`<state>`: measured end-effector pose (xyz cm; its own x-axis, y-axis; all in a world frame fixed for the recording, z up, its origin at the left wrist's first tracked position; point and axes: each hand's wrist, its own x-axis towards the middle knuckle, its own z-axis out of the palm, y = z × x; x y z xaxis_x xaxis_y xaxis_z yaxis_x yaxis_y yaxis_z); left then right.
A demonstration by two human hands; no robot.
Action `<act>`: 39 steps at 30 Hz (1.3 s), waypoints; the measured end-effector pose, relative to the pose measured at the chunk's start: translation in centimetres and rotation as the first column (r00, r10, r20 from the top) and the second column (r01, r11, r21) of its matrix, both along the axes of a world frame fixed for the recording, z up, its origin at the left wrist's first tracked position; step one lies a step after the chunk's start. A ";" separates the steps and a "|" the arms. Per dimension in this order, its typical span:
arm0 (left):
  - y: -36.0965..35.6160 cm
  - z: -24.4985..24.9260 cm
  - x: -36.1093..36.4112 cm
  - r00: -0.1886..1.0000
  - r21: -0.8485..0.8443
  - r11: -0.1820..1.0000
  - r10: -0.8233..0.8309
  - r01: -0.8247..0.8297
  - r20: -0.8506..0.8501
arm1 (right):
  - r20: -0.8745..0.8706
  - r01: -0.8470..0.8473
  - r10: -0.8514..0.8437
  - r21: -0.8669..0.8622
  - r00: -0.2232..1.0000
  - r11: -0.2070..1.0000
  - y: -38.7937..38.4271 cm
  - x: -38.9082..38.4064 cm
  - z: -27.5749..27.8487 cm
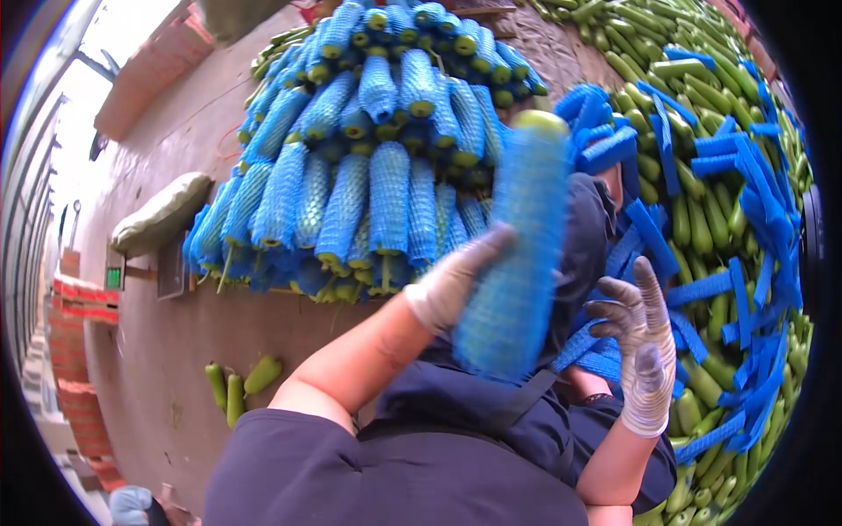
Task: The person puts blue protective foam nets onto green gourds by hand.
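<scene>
My left hand [463,273], in a pale glove, grips a long green squash [519,223] in a blue foam net sleeve. The squash stands nearly upright in front of my body and is blurred by motion; its green end shows at the top. My right hand [640,342], gloved as well, is raised to the right of it with fingers spread and nothing in them. Below and behind that hand lie flat blue foam net sleeves [649,237]. Loose green squashes [702,219] spread in a large heap on the right.
A tall stack of sleeved squashes [351,206] stands ahead to the left. Several bare squashes [235,394] lie on the floor [298,337]. Farther left are a stuffed pale sack [162,213], a scale with a green display [114,278] and red-patterned boxes [83,351].
</scene>
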<state>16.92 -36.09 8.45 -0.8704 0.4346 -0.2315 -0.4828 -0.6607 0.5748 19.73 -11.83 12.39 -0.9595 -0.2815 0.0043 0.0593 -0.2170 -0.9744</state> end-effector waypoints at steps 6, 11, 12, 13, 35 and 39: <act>-16.8 -0.3 3.0 0.633 0.043 0.642 0.763 -0.765 -0.128 | -0.109 0.179 -0.157 0.239 0.982 0.954 1.9 -0.4 -0.8; -28.2 -1.5 5.0 0.215 0.213 0.239 0.968 -0.947 -0.127 | -0.079 0.286 -0.276 0.349 0.958 0.892 8.4 1.1 -3.7; -30.0 -1.9 5.3 0.129 0.209 0.147 0.987 -0.967 -0.100 | -0.062 0.303 -0.303 0.381 0.951 0.873 9.9 1.3 -4.3; -31.0 -1.6 5.3 0.063 0.214 0.073 0.997 -0.974 -0.054 | -0.065 0.302 -0.301 0.384 0.951 0.872 10.7 1.6 -4.4; -18.4 -11.1 -7.6 -0.007 -0.250 -0.014 1.000 -0.968 -0.029 | -0.001 0.254 -0.309 0.568 0.951 0.783 10.7 3.7 -4.7; -14.9 -10.9 -3.3 0.367 -0.084 0.372 0.928 -0.925 0.067 | 0.004 0.295 -0.361 0.571 0.932 0.767 10.6 4.2 -5.3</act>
<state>13.59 -51.03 -2.44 -0.6973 -0.6389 -0.3248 0.3746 -0.7112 0.5948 23.96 -1.24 7.07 -0.9786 0.1285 -0.1608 0.1951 0.3295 -0.9238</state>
